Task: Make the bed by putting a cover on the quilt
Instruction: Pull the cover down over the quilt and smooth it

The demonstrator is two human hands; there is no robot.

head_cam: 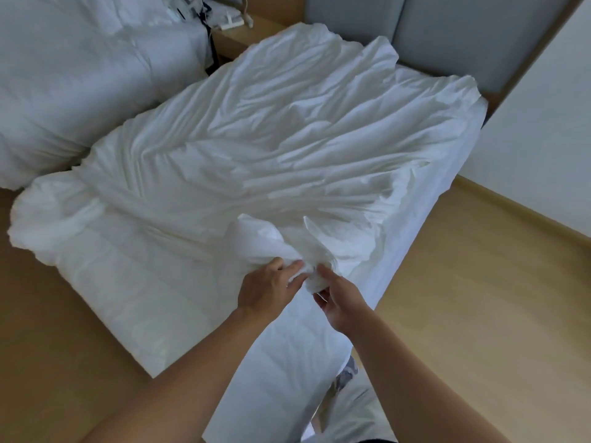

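Note:
A wrinkled white cover (281,135) lies spread over the bed, reaching from the grey headboard down to me. Beneath it at the near left the padded white quilt (134,282) shows, hanging over the bed's foot toward the floor. My left hand (268,287) pinches a bunched corner of white fabric (311,270) at the bed's near edge. My right hand (340,302) grips the same bunch from the right, fingers curled around it. Both hands nearly touch. Whether the bunch holds quilt and cover together I cannot tell.
A second bed with white bedding (73,91) stands at the left. A wooden nightstand (252,35) with a white device and cables sits between the beds. Grey headboard panels (447,36) are behind. Wooden floor (479,298) runs along the right, bounded by a white wall (550,129).

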